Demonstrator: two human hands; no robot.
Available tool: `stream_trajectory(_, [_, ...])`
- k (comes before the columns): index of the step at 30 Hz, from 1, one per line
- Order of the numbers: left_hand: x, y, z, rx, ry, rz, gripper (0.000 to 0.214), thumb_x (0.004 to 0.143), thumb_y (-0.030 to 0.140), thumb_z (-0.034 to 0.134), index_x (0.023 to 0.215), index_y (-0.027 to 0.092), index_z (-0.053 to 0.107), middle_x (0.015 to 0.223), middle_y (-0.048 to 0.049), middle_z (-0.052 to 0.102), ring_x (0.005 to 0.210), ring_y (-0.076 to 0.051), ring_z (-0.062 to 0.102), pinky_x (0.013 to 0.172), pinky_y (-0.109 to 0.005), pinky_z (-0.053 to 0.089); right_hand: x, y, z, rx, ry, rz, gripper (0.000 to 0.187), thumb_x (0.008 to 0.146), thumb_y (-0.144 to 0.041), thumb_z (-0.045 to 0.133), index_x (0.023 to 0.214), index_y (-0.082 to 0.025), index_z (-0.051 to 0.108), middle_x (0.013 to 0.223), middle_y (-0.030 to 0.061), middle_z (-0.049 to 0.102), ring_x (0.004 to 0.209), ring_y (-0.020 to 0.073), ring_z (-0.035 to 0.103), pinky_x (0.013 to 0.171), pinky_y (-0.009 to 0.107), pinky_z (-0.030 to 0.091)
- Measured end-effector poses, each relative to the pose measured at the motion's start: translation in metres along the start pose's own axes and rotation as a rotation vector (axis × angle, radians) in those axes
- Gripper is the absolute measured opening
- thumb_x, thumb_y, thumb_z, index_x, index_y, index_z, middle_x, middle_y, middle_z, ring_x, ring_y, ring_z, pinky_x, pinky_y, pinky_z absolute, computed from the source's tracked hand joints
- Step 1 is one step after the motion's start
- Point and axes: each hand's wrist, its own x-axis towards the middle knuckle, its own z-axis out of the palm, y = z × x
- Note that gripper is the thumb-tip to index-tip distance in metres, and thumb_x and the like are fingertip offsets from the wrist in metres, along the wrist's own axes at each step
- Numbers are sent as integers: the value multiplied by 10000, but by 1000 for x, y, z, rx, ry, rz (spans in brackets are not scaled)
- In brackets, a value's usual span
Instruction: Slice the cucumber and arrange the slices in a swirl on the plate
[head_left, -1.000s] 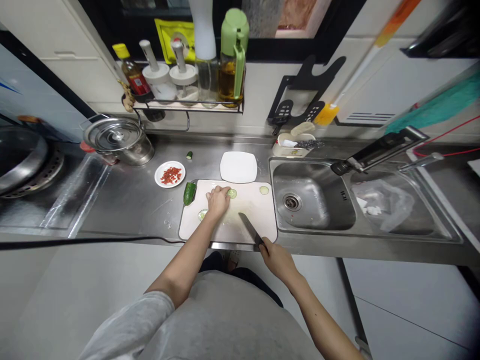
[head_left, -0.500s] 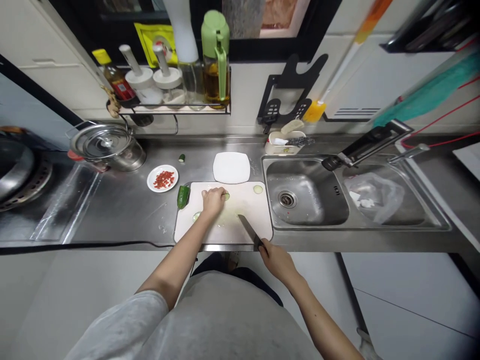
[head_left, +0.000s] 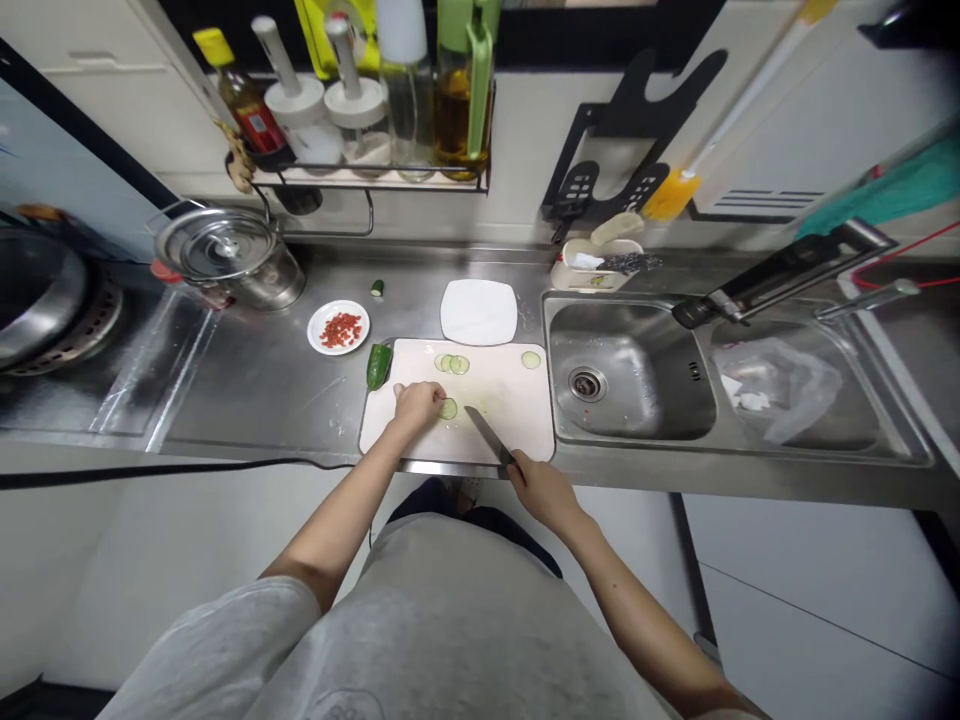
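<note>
A pale cutting board (head_left: 510, 410) lies on the steel counter in front of me. My left hand (head_left: 416, 404) rests on its near left part, fingers curled against a cucumber slice (head_left: 448, 408). Two more slices (head_left: 452, 364) lie at the board's far edge and one (head_left: 531, 359) at its far right corner. My right hand (head_left: 541, 490) grips the handle of a dark knife (head_left: 487, 436), blade pointing up-left over the board near the slice. A cucumber end piece (head_left: 379, 365) lies off the board's left edge.
A white square plate (head_left: 478, 311) sits behind the board, a small plate of red chili bits (head_left: 339, 327) to the left, a lidded steel pot (head_left: 225, 257) further left. The sink (head_left: 626, 375) is right of the board. A condiment rack (head_left: 367, 110) hangs on the wall.
My left hand drew back from the board's far edge to its near left, leaving two slices uncovered there. The knife shifted slightly left. The view tilted downward.
</note>
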Motion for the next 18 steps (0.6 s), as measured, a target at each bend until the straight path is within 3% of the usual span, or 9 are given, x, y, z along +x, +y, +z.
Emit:
stream_trajectory(5, [3, -8, 4, 56, 52, -11, 250, 802, 186, 492, 896, 253, 713, 1014, -61, 734, 1027, -258, 578, 877, -421, 288, 6, -16, -2, -33, 10, -22, 299, 998, -297, 277, 1159, -211, 513, 946, 97, 697, 883, 216, 655, 658, 265, 355])
stream_trajectory(18, [12, -15, 6, -10, 39, -49, 112, 775, 247, 591, 836, 257, 685, 924, -34, 724, 1023, -265, 535, 905, -434, 271, 19, -48, -8, -126, -26, -56, 303, 992, -270, 269, 1180, -192, 494, 967, 121, 687, 930, 235, 659, 718, 301, 423])
